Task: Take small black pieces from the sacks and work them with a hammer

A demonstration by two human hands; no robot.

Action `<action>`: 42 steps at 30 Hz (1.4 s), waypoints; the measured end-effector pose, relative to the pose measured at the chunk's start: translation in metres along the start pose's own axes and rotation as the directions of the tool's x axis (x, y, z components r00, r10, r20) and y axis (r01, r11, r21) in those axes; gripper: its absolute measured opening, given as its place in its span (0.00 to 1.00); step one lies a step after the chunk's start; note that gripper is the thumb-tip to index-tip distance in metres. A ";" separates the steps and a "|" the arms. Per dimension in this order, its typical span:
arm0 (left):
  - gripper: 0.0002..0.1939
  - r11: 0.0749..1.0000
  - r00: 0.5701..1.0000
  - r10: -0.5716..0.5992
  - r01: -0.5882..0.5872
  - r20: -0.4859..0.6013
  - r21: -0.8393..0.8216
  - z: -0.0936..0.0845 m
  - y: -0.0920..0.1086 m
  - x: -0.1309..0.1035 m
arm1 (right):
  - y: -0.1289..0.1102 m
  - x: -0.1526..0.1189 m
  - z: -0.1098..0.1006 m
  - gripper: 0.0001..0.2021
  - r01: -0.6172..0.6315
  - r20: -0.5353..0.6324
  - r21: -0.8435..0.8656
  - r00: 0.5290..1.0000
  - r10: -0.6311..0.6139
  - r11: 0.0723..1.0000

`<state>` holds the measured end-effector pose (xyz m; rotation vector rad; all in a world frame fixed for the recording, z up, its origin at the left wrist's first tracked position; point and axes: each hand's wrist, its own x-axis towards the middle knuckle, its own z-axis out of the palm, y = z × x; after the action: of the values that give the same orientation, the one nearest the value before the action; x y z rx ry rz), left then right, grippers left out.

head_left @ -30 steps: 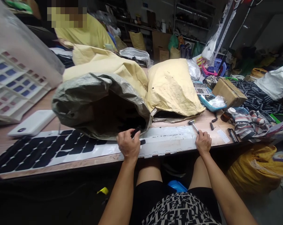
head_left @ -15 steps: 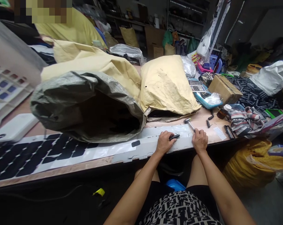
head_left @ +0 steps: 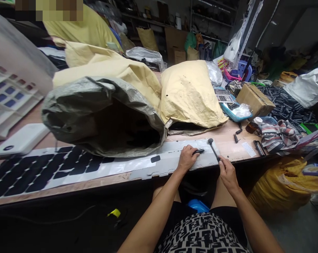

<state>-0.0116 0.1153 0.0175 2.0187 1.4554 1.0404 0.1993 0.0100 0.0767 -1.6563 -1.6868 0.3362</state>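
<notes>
My left hand (head_left: 186, 159) grips a small black cylindrical part (head_left: 198, 151) over the pale sheet (head_left: 174, 156) at the table's front edge. To its right, my right hand (head_left: 227, 170) is closed around the handle of a small hammer (head_left: 213, 149). The hammer's head points away from me, above the sheet and apart from the black part. Behind my hands lies a full cream sack (head_left: 192, 93). Left of it, a large sack (head_left: 77, 116) gapes toward me with a dark inside.
At the right are a blue tray (head_left: 238, 114), a cardboard box (head_left: 253, 99), a striped cloth (head_left: 278, 135) and many black parts (head_left: 282, 105). A white basket (head_left: 11, 95) stands left. A yellow sack (head_left: 277, 182) is beside the table. A person in yellow (head_left: 90, 28) is behind.
My right hand has turned the hammer, and its head now shows dark and stands more upright. My left hand still grips the black part. The view has shifted slightly.
</notes>
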 end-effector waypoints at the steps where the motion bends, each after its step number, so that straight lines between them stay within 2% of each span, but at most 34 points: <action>1: 0.08 1.000 1.000 0.000 0.000 -0.003 0.003 0.000 0.000 0.000 | -0.005 -0.007 -0.001 0.19 0.000 0.012 0.035 1.000 0.000 0.999; 4: 0.08 1.000 1.000 0.005 -0.005 -0.009 0.016 0.000 0.001 -0.001 | -0.016 -0.021 0.000 0.19 -0.005 0.017 0.060 1.000 0.004 0.998; 8: 0.08 1.000 1.000 0.013 -0.013 -0.004 0.029 0.000 0.002 -0.001 | -0.015 -0.028 0.007 0.19 0.006 0.003 0.049 1.000 -0.006 0.999; 13: 0.08 1.000 1.000 0.002 -0.002 -0.006 0.023 0.002 0.000 0.000 | -0.008 -0.028 0.013 0.18 0.008 0.003 0.012 1.000 -0.008 1.000; 23: 0.07 0.999 1.000 -0.024 0.025 0.016 -0.020 0.001 -0.002 0.003 | -0.017 -0.026 0.022 0.18 0.067 0.079 0.000 0.995 -0.067 0.998; 26: 0.08 0.999 0.999 -0.028 0.029 0.025 -0.026 0.001 -0.002 0.003 | -0.010 -0.013 0.021 0.18 0.066 0.049 -0.067 0.997 -0.063 0.996; 29: 0.09 0.999 0.999 -0.036 0.036 0.030 -0.006 -0.001 0.001 0.003 | 0.002 0.014 0.016 0.18 0.032 0.008 -0.238 0.999 -0.031 0.971; 32: 0.09 0.999 0.998 -0.042 0.041 0.039 0.019 -0.004 0.005 0.003 | 0.016 0.047 0.016 0.17 -0.027 0.002 -0.465 0.999 0.032 0.885; 35: 0.08 0.999 0.997 -0.041 0.040 0.061 0.029 -0.007 0.009 0.003 | 0.025 0.072 0.023 0.16 -0.034 -0.013 -0.606 0.999 0.033 0.795; 38: 0.10 0.998 0.997 -0.045 0.042 0.069 0.044 -0.009 0.009 0.003 | 0.027 0.082 0.034 0.16 -0.029 -0.035 -0.672 0.999 0.007 0.740; 42: 0.13 0.998 0.996 -0.040 0.036 0.075 0.054 -0.007 0.005 0.002 | 0.026 0.081 0.041 0.16 -0.041 -0.065 -0.702 0.998 -0.006 0.711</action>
<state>-0.0134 0.1143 0.0261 2.0360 1.4905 0.9084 0.2002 0.1025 0.0566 -2.1879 -1.8742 -0.4249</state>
